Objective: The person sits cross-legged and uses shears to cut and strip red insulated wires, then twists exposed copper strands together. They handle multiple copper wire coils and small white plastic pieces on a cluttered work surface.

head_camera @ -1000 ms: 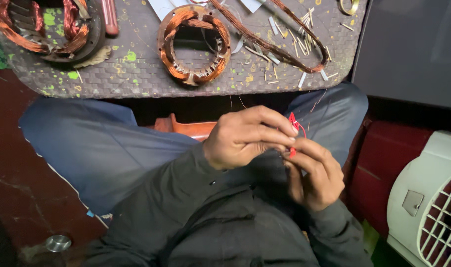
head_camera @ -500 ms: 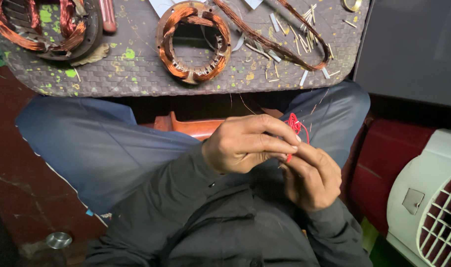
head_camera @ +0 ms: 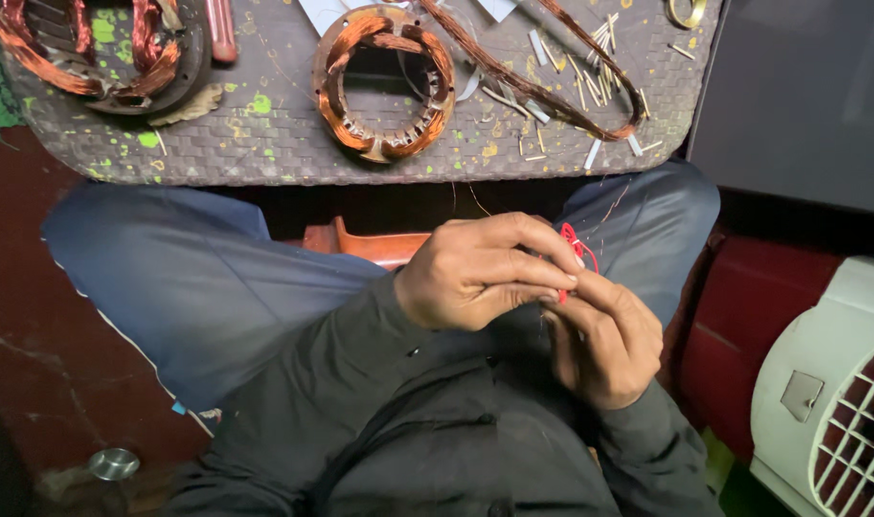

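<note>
Over lap, left hand (head_camera: pixel 475 273) and right hand (head_camera: pixel 600 340) pinch thin red wire (head_camera: pixel 576 244), fingertips clamped together. Wire likely light, limp, kink-prone; best gripped near loop.

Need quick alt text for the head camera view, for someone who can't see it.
A seated person's left hand and right hand meet over the lap, pinching a thin red wire between the fingertips. Ahead lies a woven mat speckled with green paint, bearing a copper-wound stator ring, a second winding and a loose copper wire loop. A white fan grille is at lower right.
</note>
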